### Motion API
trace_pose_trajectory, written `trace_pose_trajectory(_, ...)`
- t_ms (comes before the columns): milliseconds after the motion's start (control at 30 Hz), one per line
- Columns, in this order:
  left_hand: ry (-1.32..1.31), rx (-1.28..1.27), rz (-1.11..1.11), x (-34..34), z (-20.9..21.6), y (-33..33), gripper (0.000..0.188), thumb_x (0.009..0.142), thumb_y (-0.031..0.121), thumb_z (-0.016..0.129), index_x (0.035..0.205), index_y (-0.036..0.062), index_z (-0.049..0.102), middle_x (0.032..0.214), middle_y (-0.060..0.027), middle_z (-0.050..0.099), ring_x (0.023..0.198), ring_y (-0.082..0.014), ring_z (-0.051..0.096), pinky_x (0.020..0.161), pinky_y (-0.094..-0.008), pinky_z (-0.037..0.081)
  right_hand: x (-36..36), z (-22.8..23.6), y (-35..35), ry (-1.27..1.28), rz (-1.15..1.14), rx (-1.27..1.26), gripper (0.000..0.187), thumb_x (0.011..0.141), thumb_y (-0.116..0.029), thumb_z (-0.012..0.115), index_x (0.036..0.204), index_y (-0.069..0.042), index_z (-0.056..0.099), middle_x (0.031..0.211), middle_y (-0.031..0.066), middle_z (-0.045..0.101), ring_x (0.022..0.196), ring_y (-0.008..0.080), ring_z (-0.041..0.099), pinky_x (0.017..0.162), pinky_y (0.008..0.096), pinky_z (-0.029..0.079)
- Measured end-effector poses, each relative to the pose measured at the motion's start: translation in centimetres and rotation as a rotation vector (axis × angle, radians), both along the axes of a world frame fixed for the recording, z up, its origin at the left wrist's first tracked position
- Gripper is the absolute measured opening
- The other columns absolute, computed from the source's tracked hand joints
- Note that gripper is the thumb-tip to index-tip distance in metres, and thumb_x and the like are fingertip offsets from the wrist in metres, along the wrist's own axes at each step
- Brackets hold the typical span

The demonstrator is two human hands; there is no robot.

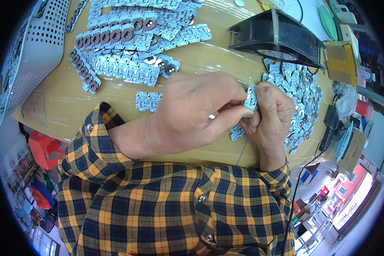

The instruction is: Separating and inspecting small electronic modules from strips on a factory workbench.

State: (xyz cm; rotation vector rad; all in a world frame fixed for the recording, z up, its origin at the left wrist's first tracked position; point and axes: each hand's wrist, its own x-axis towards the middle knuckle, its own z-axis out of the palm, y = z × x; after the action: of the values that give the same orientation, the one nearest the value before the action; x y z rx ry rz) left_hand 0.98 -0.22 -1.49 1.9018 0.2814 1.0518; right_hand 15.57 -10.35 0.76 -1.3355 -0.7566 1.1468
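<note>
My left hand (196, 111) and my right hand (271, 113) meet above the table, both closed. Between their fingertips is a small pale-blue circuit board (251, 98), pinched by my right thumb at its right side and by my left fingers at its left. Parts of the board are hidden by the fingers. A short piece of circuit-board strip (147, 101) shows beside my left wrist, its right end hidden by the hand. Under the hands, some pale boards (237, 133) are partly visible. Beyond my left hand lie stacked board strips (128, 68), some carrying round brown parts (104, 37).
A heap of small separated boards (301, 102) covers the table's right side. Behind it stands a black fan (277, 36). A white perforated basket (38, 55) stands at the left, with a red stool (47, 149) below. A cardboard box (340, 64) and a black cable (303, 170) are at the right.
</note>
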Motion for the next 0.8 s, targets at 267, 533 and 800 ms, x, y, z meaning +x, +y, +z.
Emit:
trace_pose_trajectory(267,0.118,0.288,0.027,0.2,-0.5,-1.5,0.023,0.073,0.014,0.077,0.081,0.0029,0.058,0.075,-0.0074,0.060,0.060,-0.0200,0.061,0.046,-0.0298,0.046,2.3,-0.1,-0.1,-0.640,-0.050,-0.005,0.037,0.100,-0.022,0.053,0.070,-0.001,0.058,0.060,-0.0033,0.046,0.046,0.0020,0.036,0.042,0.0191,0.024)
trace_pose_trajectory(533,0.248,0.367,-0.346,-5.6,2.2,-3.4,0.012,0.068,0.013,0.060,0.068,0.0060,0.051,0.066,-0.0039,0.050,0.055,-0.0170,0.055,0.044,-0.0293,0.043,2.4,1.2,-0.9,-0.442,-0.009,-0.012,0.029,0.099,-0.018,0.051,0.075,-0.001,0.055,0.064,0.0016,0.053,0.050,0.0056,0.043,0.045,0.0191,0.031)
trace_pose_trajectory(800,0.617,0.612,0.232,-7.4,0.9,-0.6,0.038,0.065,0.010,0.077,0.100,-0.0013,0.064,0.094,-0.0098,0.060,0.085,-0.0246,0.060,0.067,-0.0335,0.048,0.2,0.4,-0.8,-0.434,0.686,0.065,0.023,0.094,-0.013,0.056,0.079,0.004,0.061,0.070,0.0072,0.061,0.049,0.0080,0.052,0.045,0.0234,0.039)
